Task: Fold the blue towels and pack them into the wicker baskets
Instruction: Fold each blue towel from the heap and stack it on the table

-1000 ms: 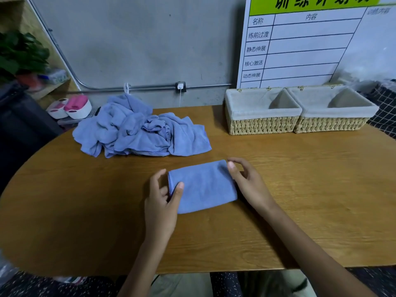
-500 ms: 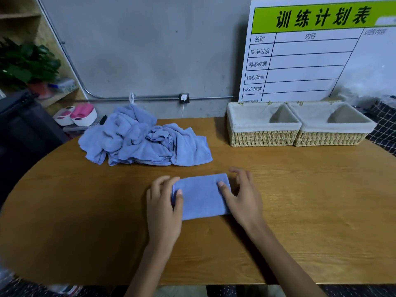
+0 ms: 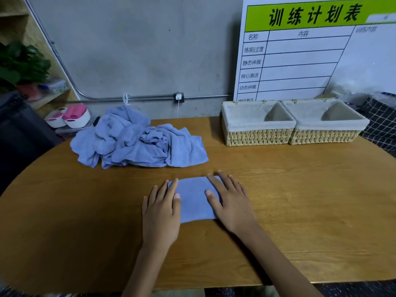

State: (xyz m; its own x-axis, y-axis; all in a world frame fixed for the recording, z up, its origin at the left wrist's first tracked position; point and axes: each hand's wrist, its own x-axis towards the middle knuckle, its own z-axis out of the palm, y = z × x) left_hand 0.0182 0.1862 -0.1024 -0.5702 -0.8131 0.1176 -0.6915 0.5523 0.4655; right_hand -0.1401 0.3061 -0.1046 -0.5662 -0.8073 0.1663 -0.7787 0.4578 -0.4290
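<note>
A small folded blue towel (image 3: 194,198) lies flat on the wooden table (image 3: 300,200) in front of me. My left hand (image 3: 161,210) presses on its left edge with straight fingers. My right hand (image 3: 230,202) lies flat on its right side, covering that edge. A heap of crumpled blue towels (image 3: 137,140) sits at the back left of the table. Two wicker baskets with pale cloth liners stand side by side at the back right, the left basket (image 3: 257,137) and the right basket (image 3: 325,136); no towel shows inside either.
A white board with a green header (image 3: 300,50) leans on the wall behind the baskets. Pink and white containers (image 3: 70,116) and a plant (image 3: 21,65) sit off the table at the left. A dark checked cloth (image 3: 381,123) lies at the far right.
Both hands slid inward over the folded towel and now lie flat on it, where before they held its two ends. The camera tilted up slightly.
</note>
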